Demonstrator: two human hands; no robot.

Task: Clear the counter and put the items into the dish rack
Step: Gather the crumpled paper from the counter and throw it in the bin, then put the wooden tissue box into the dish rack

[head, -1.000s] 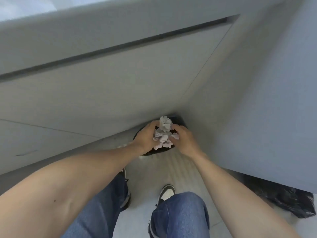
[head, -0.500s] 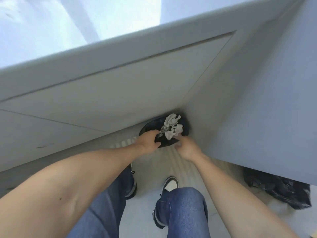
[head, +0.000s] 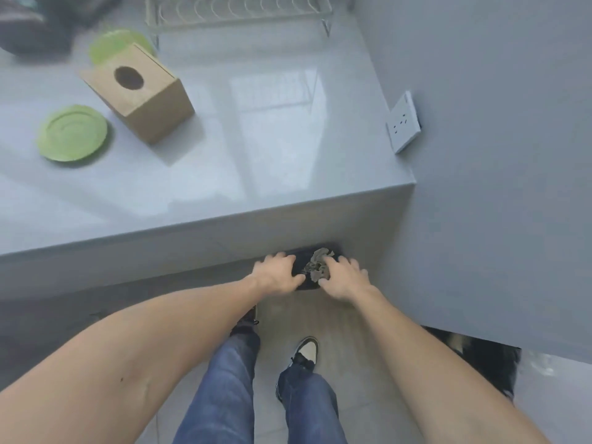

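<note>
Crumpled tissue paper (head: 317, 266) lies in a black bin (head: 304, 277) on the floor under the counter's corner. My left hand (head: 277, 272) and my right hand (head: 344, 278) hover over the bin on either side of the paper, fingers spread, holding nothing. On the grey counter (head: 256, 129) lie a green plate (head: 73, 133) at the left and a second green plate (head: 120, 46) farther back, partly behind a wooden tissue box (head: 137, 91). A wire dish rack (head: 238, 11) stands at the counter's far edge.
A grey wall (head: 496, 155) with a white socket (head: 403, 123) closes off the right side. A dark object (head: 35, 24) sits at the counter's far left. A black bag (head: 480, 357) lies on the floor at the right. My legs and shoes stand below.
Both hands let go of the crumpled paper, which dropped into the bin, and they have opened above it. The view has tilted up, so the counter top with plates and rack shows.
</note>
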